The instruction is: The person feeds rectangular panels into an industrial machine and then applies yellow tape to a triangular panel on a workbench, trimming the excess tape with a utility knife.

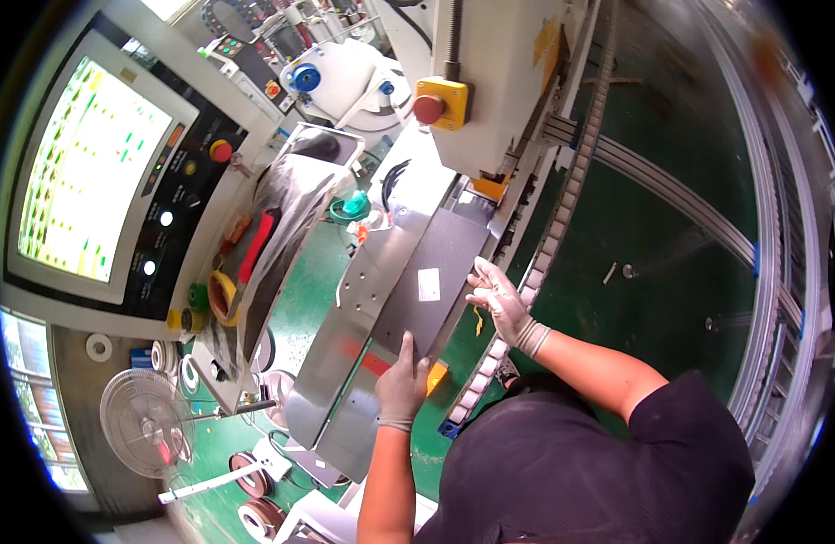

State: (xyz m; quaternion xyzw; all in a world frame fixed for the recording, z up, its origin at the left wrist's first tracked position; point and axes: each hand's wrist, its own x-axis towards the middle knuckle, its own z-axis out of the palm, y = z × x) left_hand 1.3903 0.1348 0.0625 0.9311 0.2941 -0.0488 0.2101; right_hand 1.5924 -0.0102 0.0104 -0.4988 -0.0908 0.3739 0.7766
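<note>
A dark grey rectangular panel (449, 263) with a white label (428, 285) lies flat on the machine's metal table (331, 381). My left hand (402, 388), in a thin pale glove, is at the panel's near end. Its index finger stretches out over the panel's edge and the thumb stands apart. My right hand (501, 301), gloved too, is at the panel's right long edge with its fingers spread, the tips close to that edge. Neither hand is wrapped round the panel. The fingers' undersides are hidden, so I cannot tell how firmly they touch.
A roller conveyor rail (555, 231) runs along the right. Beyond the panel rises the machine housing with a red emergency button (428, 110). On the left are a control screen (91, 172), a side shelf with yellow tape (222, 297) and a red-handled tool (258, 245), and a fan (147, 423).
</note>
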